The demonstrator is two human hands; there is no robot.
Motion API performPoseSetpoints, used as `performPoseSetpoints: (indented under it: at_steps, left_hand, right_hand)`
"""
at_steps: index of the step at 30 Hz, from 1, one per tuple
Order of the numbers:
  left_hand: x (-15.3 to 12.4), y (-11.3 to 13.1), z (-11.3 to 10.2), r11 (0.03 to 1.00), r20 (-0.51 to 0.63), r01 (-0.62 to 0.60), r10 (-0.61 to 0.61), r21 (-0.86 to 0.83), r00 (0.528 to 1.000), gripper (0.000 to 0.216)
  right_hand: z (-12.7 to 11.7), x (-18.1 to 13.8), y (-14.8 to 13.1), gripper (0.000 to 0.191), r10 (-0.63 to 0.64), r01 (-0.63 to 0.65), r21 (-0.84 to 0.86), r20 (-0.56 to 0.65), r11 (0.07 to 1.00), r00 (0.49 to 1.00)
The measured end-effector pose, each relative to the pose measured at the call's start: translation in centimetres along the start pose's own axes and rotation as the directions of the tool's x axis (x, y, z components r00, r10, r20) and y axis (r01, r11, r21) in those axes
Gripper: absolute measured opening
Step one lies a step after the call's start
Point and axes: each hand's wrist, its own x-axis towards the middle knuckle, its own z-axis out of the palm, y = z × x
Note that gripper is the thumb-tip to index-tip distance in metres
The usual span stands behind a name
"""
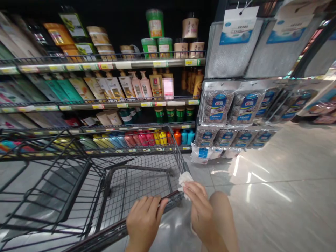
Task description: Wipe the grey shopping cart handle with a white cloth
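Note:
A dark metal shopping cart (139,182) fills the lower left, its wire basket showing the grey floor through the mesh. My left hand (144,221) is closed around the cart's dark bar (105,233), thumb lying along the top. To its right, my right hand (198,207) pinches a crumpled white tissue or cloth (184,178). That white wad touches the corner of the cart at the right end of the bar. Part of it is hidden behind my fingers.
Beyond the cart stands a shelf (120,65) with several rows of bottles and jars. Packaged scrubbers (218,106) and grey cleaning cloths (233,52) hang at the right. My bare knee (223,213) is beside my right hand, above shiny tiled floor (283,206).

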Motion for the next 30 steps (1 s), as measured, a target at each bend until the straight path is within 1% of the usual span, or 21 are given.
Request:
performPoseSetpoints:
  at_steps: [3, 5, 9, 13, 16, 20, 25, 27, 30]
  left_hand:
    - [0.0, -0.2, -0.1, 1.000, 0.012, -0.013, 0.013, 0.003, 1.000, 0.024]
    - [0.1, -0.2, -0.1, 1.000, 0.017, -0.015, 0.015, -0.002, 1.000, 0.025]
    - [0.5, -0.2, 0.1, 1.000, 0.016, -0.007, 0.007, -0.009, 1.000, 0.025]
    - [1.1, -0.3, 0.3, 1.000, -0.017, -0.029, 0.029, 0.000, 0.999, 0.029]
    - [1.5, -0.5, 0.5, 0.999, 0.000, -0.044, 0.044, 0.018, 0.999, 0.028]
    - [1.9, -0.8, 1.0, 0.997, -0.003, -0.050, 0.050, 0.052, 0.999, 0.029]
    - [2.2, -1.9, 1.5, 0.997, -0.002, -0.040, 0.040, 0.067, 0.999, 0.029]
    - [2.3, -2.5, 1.6, 0.998, -0.012, -0.026, 0.027, 0.058, 1.000, 0.031]
    - [2.4, -3.7, 1.6, 0.998, -0.016, -0.004, 0.004, 0.058, 1.000, 0.033]
  right_hand:
    - [-0.4, 0.6, 0.3, 0.045, 0.003, -0.004, 0.035, 0.040, 0.999, 0.999]
    - [-0.7, 1.4, 0.8, 0.046, 0.014, -0.020, 0.070, 0.091, 0.997, 0.996]
    - [-1.3, 3.6, 2.7, 0.045, 0.053, -0.086, 0.164, 0.198, 0.983, 0.979]
    - [-1.2, 5.7, 4.5, 0.046, 0.094, -0.153, 0.246, 0.234, 0.957, 0.968]
    - [-0.6, 6.9, 5.3, 0.046, 0.099, -0.166, 0.269, 0.245, 0.949, 0.964]
    - [0.3, 7.7, 5.6, 0.046, 0.115, -0.178, 0.285, 0.222, 0.942, 0.968]
    - [1.9, 8.2, 5.9, 0.043, 0.247, -0.295, 0.348, 0.177, 0.890, 0.953]
    - [2.7, 8.4, 6.0, 0.039, 0.304, -0.353, 0.383, 0.184, 0.854, 0.935]
    - [3.9, 8.4, 6.0, 0.033, 0.384, -0.443, 0.454, 0.221, 0.773, 0.897]
